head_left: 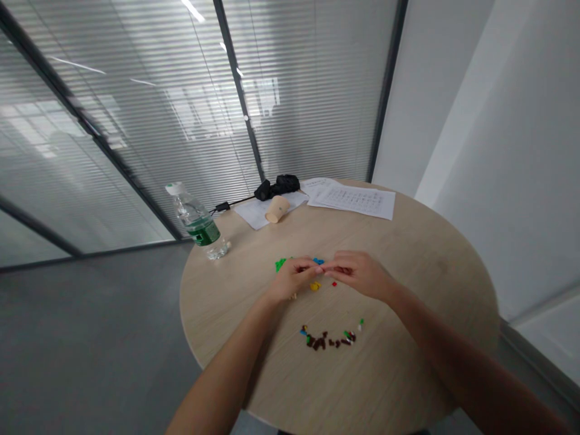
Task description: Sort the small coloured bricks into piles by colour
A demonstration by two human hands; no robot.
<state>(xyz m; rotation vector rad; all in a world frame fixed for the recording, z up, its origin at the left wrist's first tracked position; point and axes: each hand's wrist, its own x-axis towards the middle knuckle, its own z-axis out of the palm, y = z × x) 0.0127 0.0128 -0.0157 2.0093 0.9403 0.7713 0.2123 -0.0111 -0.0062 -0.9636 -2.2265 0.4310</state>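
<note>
Round table (231,314), bottle (199,225), tipped cup (277,209), papers (353,200), left hand (292,278) beside green pieces (279,264)

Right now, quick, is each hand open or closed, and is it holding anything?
Left hand: curled inward; can't tell whether it's closed on anything.
Right hand: curled toward the left one; can't tell if it holds anything.

Office room, slatted blinds (317,90), printed papers (356,200)

Pieces (319,342) on table (408,254); papers (356,200) behind (cup (278,208) on sheet (252,212), bottle (202,229) left).
</note>
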